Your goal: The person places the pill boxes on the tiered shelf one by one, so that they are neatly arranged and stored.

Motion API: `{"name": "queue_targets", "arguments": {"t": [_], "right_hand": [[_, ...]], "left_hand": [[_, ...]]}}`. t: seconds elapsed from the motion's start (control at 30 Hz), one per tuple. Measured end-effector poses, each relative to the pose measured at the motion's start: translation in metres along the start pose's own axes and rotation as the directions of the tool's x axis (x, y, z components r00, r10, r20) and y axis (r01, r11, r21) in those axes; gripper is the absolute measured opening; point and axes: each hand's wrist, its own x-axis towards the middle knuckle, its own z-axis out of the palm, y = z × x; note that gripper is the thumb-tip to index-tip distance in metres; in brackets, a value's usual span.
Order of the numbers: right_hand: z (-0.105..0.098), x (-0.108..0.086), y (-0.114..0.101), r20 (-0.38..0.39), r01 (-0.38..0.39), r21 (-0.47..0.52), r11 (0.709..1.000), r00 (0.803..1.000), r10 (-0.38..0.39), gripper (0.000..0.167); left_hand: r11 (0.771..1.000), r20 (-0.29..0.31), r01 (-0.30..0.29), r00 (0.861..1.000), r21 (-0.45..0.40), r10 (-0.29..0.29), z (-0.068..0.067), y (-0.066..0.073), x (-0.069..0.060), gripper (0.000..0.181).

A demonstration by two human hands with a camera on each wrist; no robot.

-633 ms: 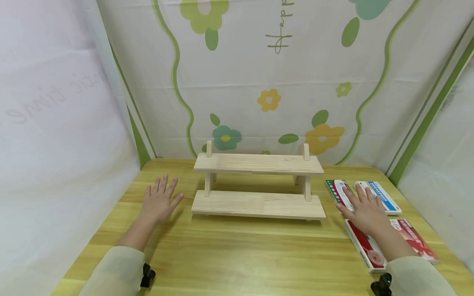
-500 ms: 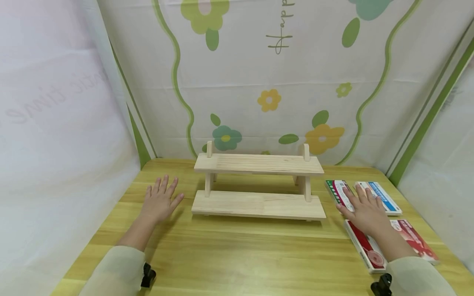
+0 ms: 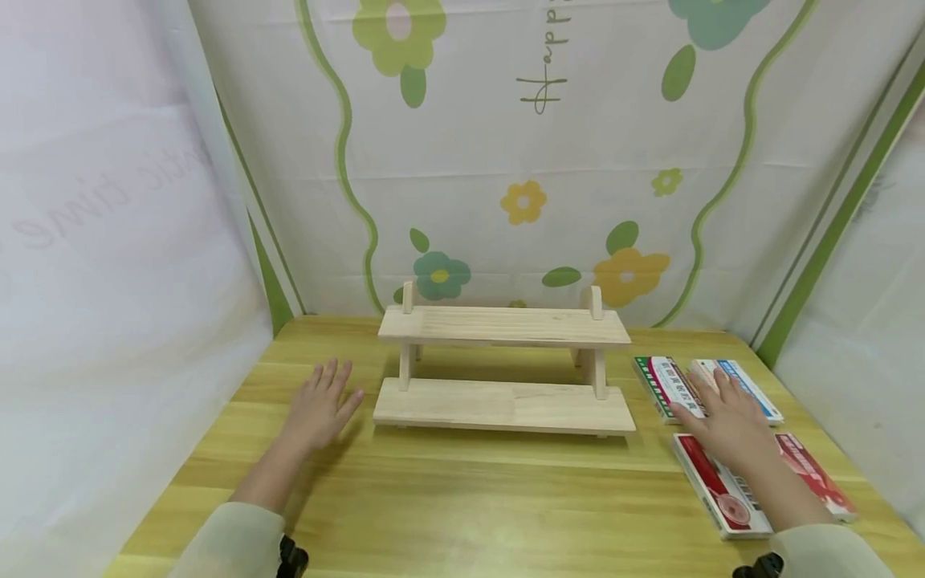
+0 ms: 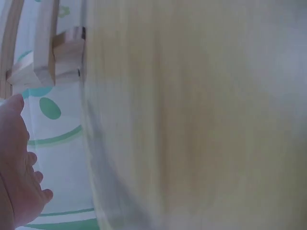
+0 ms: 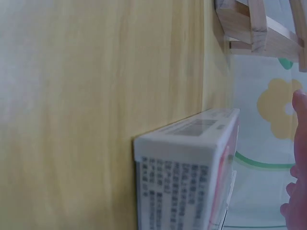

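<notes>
A two-tier pale wooden shelf (image 3: pixel 506 405) stands mid-table, with nothing on its boards. Left of it, my left hand (image 3: pixel 318 409) hovers over the tabletop with its fingers extended and holds nothing. My right hand (image 3: pixel 733 429) is spread above several flat printed boxes at the right. In the right wrist view, a gap separates this hand from the white box (image 5: pixel 180 172) below. Behind lie a green-and-white box (image 3: pixel 665 381) and a blue-and-white box (image 3: pixel 747 385). Nearer are a red-and-white box (image 3: pixel 711 482) and a red-pink box (image 3: pixel 817 474); the hand and forearm partly cover them.
The light wooden table (image 3: pixel 470 498) fills the lower view. A white flowered curtain (image 3: pixel 477 136) hangs behind its far edge, with more white cloth (image 3: pixel 108 281) along both sides. Black clips (image 3: pixel 291 555) show at the sleeve cuffs.
Both hands have drawn back slightly toward the body; the right has also shifted right, uncovering more of the green-and-white box. The head view has tilted up a little. Shelf and boxes stay put.
</notes>
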Motion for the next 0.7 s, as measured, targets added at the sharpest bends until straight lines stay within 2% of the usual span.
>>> {"name": "queue_targets", "arguments": {"t": [0.13,0.23,0.33,0.47,0.57,0.7], "right_hand": [[-0.005,-0.012,0.004,-0.053,-0.038,0.037,0.999,0.998,0.04,0.078],[-0.009,-0.022,0.009,-0.064,-0.081,0.076,0.994,0.994,0.086,0.079],[-0.01,-0.031,0.016,-0.076,-0.112,0.1,0.989,0.99,0.12,0.08],[-0.009,-0.043,0.025,-0.09,-0.158,0.136,0.978,0.981,0.171,0.081],[-0.007,-0.052,0.031,-0.108,-0.182,0.161,0.97,0.974,0.2,0.08],[-0.006,-0.063,0.038,-0.121,-0.206,0.181,0.962,0.966,0.229,0.08]], "left_hand": [[0.985,-0.009,-0.015,1.0,-0.17,0.014,0.006,0.007,-0.007,0.07],[0.955,-0.028,-0.031,0.999,-0.295,0.024,0.009,0.013,-0.011,0.072],[0.926,-0.049,-0.037,0.999,-0.375,0.02,0.014,0.019,-0.014,0.073],[0.877,-0.03,0.014,0.999,-0.48,-0.032,0.022,0.024,-0.018,0.075],[0.831,-0.015,0.052,0.997,-0.554,-0.073,0.028,0.027,-0.02,0.075],[0.778,-0.016,0.073,0.994,-0.624,-0.106,0.034,0.031,-0.022,0.073]]}}
